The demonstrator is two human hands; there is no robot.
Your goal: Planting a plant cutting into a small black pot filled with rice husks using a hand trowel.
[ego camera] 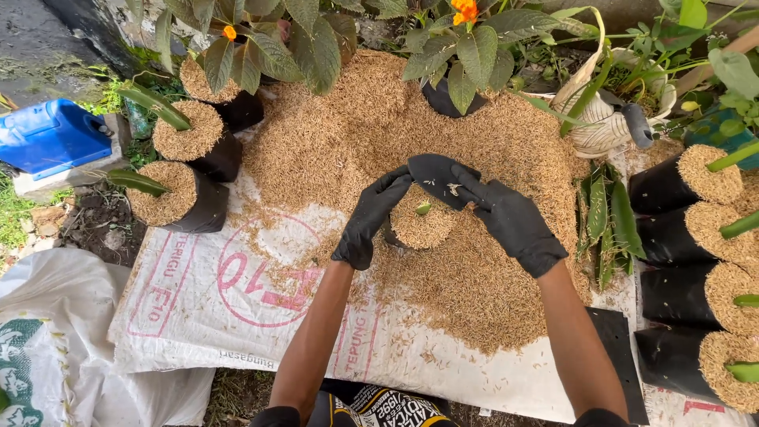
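Over the husk pile (443, 158) on the white sack (237, 316), both gloved hands are gripping a black grow bag (427, 209) filled with husk. Left hand (368, 221) fingers are curling around its left rim; right hand (506, 217) fingers are clamping the right rim. Filled bags (186, 170) are standing left, more bags (696, 261) lying right.

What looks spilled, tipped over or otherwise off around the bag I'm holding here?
Husks lie in a loose heap across the white sack, scattered thin toward its printed part. At the right, four filled black bags lie on their sides, while three at the left stand upright. Both gloved hands hold a filled bag that looks intact.
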